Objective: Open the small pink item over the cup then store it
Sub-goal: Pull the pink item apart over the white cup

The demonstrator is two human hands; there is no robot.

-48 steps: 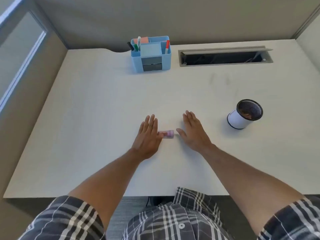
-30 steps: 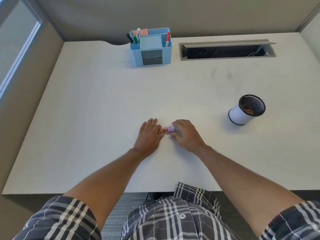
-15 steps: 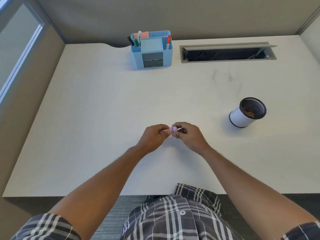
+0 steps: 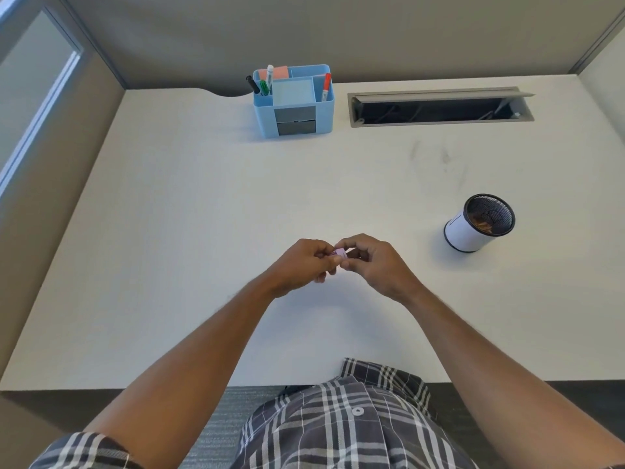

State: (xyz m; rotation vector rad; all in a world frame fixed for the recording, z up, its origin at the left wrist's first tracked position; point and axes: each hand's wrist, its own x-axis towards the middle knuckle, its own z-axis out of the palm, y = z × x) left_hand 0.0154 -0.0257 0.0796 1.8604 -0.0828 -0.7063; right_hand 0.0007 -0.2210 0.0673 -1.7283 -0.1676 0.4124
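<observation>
A small pink item (image 4: 340, 254) is pinched between both hands above the middle of the white desk (image 4: 189, 231). My left hand (image 4: 301, 265) grips its left end and my right hand (image 4: 375, 262) grips its right end; most of it is hidden by my fingers. The cup (image 4: 473, 228), white-sided with a black mesh rim, stands on the desk well to the right of my hands, with something brownish inside.
A blue desk organizer (image 4: 294, 101) with markers and sticky notes stands at the back. An open cable slot (image 4: 439, 108) lies at the back right. Partition walls enclose the desk on three sides. My plaid shirt (image 4: 338, 421) is at the near edge.
My flat hands closed on the pink item lying on the desk and lifted it. Both hands now hold it slightly above the surface.
</observation>
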